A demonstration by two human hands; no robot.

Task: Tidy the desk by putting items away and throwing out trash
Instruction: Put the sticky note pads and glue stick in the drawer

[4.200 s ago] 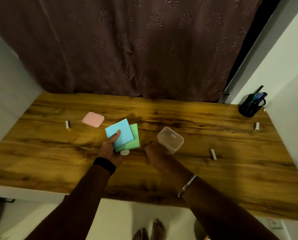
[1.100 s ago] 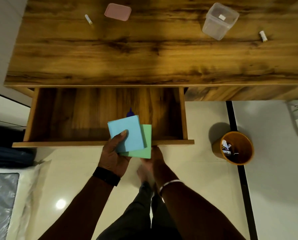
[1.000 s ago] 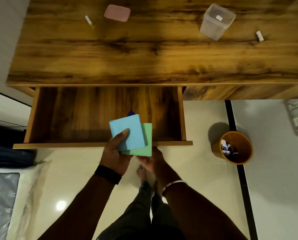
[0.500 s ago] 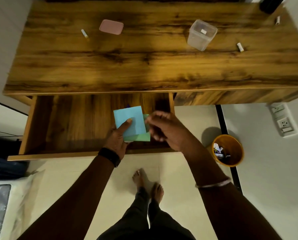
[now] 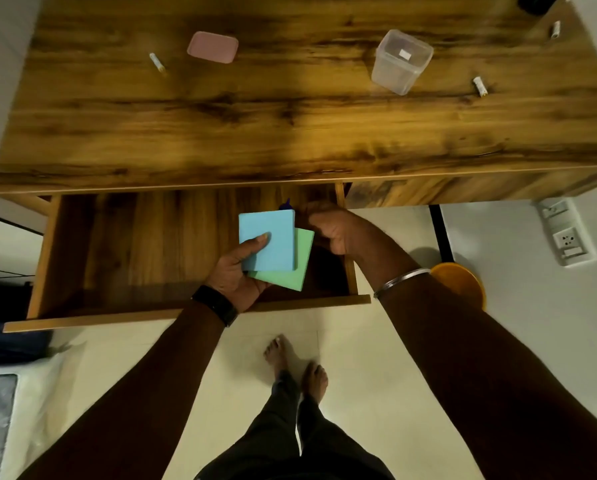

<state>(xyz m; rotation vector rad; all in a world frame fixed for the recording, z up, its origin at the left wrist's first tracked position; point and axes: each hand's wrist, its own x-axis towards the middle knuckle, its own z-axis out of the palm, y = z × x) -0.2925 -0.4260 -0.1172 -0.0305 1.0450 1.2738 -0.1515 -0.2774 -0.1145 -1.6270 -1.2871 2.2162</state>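
Observation:
My left hand [image 5: 236, 271] holds a blue sticky-note pad [image 5: 273, 237] fanned over a green pad [image 5: 292, 268], thumb on the blue one, above the right part of the open wooden drawer [image 5: 117, 317]. A small dark blue tip [image 5: 286, 204] pokes out behind the blue pad; the thing it belongs to is hidden. My right hand [image 5: 338, 232] is curled into a loose fist at the drawer's right wall, beside the pads, with nothing visible in it. On the desk top [image 5: 290, 133] lie a pink lid [image 5: 213, 47], a clear plastic container [image 5: 399, 62] and three small white cylinders [image 5: 157, 62] [image 5: 479, 86] [image 5: 555, 29].
An orange waste bin [image 5: 460, 282] stands on the floor right of the drawer, partly behind my right arm. A dark pen holder [image 5: 536, 1] sits at the desk's far right corner. A wall socket [image 5: 567, 237] is at right. My bare feet [image 5: 293, 362] stand below the drawer.
The drawer has come open since the pads were over the desk. In the last second my right hand rose from below the drawer front to its right wall, and the pads moved further in.

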